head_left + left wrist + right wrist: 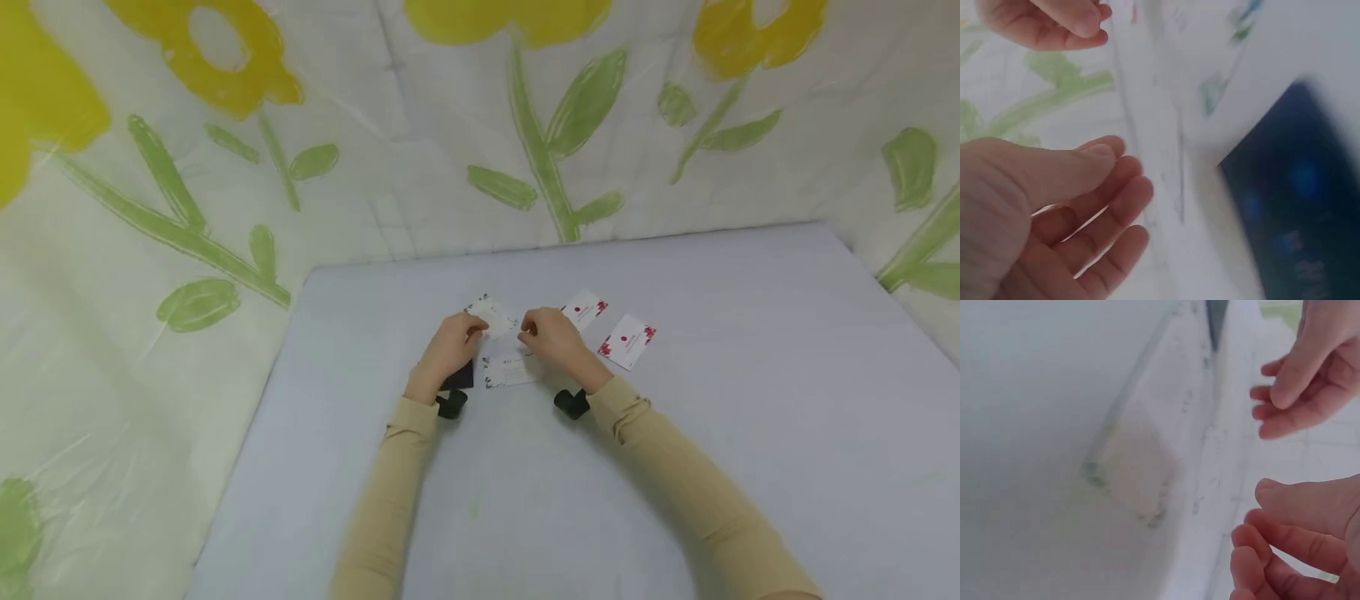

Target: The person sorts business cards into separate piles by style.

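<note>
My left hand (pixel 448 346) hovers at the left edge of a white card with dark leaf corners (pixel 492 313). In the left wrist view its fingers are loosely bent, with nothing visible between thumb and fingertips. Across from it, my right hand (pixel 557 340) is loosely bent too; the right wrist view shows no thing in its fingers. Below the hands lies a second white leaf-edged card (pixel 510 372), partly hidden by the right hand. A dark card (pixel 1297 200) rests under the left wrist, largely covered in the head view.
Two white cards with red floral corners, one farther back (pixel 587 309) and one to the right (pixel 628 341), lie beyond the right hand. The pale table (pixel 360 333) meets a flower-painted curtain (pixel 420 183) at the back. Black wrist mounts hang under both wrists.
</note>
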